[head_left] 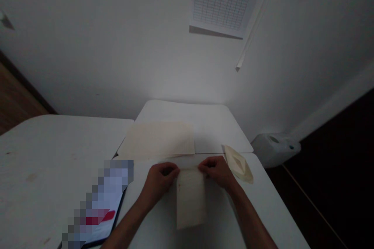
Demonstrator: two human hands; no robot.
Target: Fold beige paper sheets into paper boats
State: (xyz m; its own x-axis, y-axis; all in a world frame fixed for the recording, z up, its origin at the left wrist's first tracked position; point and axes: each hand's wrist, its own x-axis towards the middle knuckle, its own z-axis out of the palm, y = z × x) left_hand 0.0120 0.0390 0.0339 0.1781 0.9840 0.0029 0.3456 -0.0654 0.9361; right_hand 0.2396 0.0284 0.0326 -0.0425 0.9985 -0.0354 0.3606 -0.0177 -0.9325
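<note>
A narrow folded sheet of cream paper [190, 198] lies lengthwise on the white table [263, 202] in front of me. My left hand [160, 181] pinches its far left corner with curled fingers. My right hand [217, 171] pinches the far right corner the same way. Both hands press the top edge of the sheet down against the table. A folded paper boat [239, 164] rests just right of my right hand.
A stack of cream sheets [159, 139] lies further back. A blurred tablet-like object [99, 206] sits at the left. A second white table [43, 163] adjoins on the left. A white container [274, 148] stands on the floor at right. A printed chart [223, 0] hangs on the wall.
</note>
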